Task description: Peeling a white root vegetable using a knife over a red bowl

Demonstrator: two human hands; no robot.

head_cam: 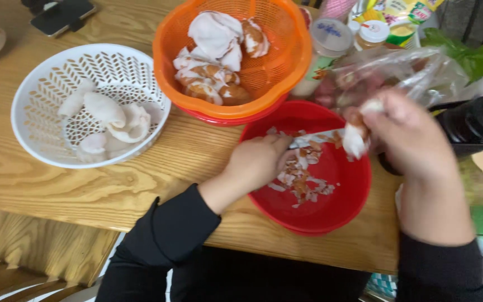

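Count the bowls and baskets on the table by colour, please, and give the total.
White basket: 1
Orange basket: 1
Red bowl: 2, one under the hands and one under the orange basket
Total: 4

The left hand holds a knife; the right hand holds a pale piece above the red bowl.

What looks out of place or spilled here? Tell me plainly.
Nothing stands out. The scraps lie inside the red bowl, not on the wooden table. The left hand holds a knife against a pale piece gripped by the right hand. Both baskets sit upright.
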